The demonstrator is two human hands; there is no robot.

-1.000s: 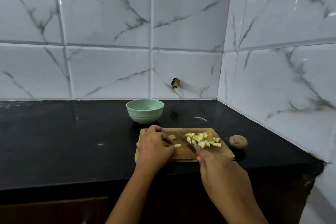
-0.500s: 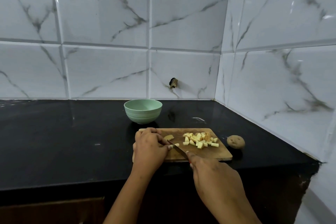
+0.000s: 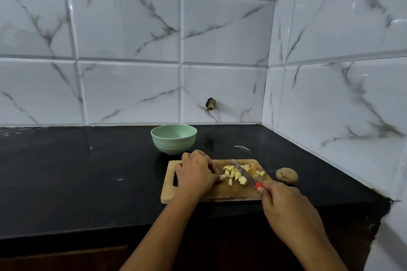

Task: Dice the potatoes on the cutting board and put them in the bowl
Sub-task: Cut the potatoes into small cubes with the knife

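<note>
- My left hand [image 3: 196, 175], fingers curled, is pinching a short potato strip [image 3: 222, 177] near the knife [image 3: 243, 172]; a slip could be nicking fingertips.
- My right hand [image 3: 284, 202] is gripping the knife's red handle.
- Pale yellow dice [image 3: 236, 175] are piling mid cutting board [image 3: 169, 191]; the green bowl [image 3: 174, 138] is sitting at 12 o'clock, an unpeeled potato [image 3: 287, 175] at 3.

Glossy black countertop [image 3: 88, 171] stretches way out to the left of the left hand [image 3: 196, 175], with a pale smudge [image 3: 241, 148] on it beyond the right hand [image 3: 286, 207]. White marble-look wall tiles [image 3: 127, 28] with grey veins fill everything past both hands and wrap the corner on the right-hand side, and one tile has a small dark hole [image 3: 210, 104] low down, straight ahead between the hands. Brown cabinet front [image 3: 66, 257] sits below, nearer than the left hand.
</note>
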